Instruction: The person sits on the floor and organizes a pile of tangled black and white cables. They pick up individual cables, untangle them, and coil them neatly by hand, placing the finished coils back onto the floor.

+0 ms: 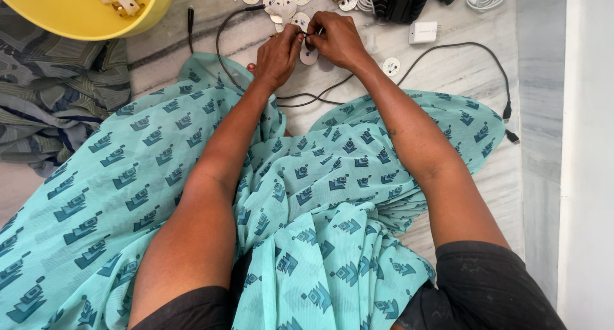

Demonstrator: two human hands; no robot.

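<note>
Over marble floor (448,74), both outstretched hands, left (278,52) and right (336,39), pinch a white disc (308,55).

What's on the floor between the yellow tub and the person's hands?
In the head view, between the yellow tub and the left hand lies marble floor crossed by a thin black cable, with a short black cable end beside it.

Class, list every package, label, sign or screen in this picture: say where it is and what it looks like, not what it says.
White charger block: on the marble floor at top right, beyond the right hand; a small rounded white box with a faint grey printed label on its face.
No packages, signs or screens show.
</note>
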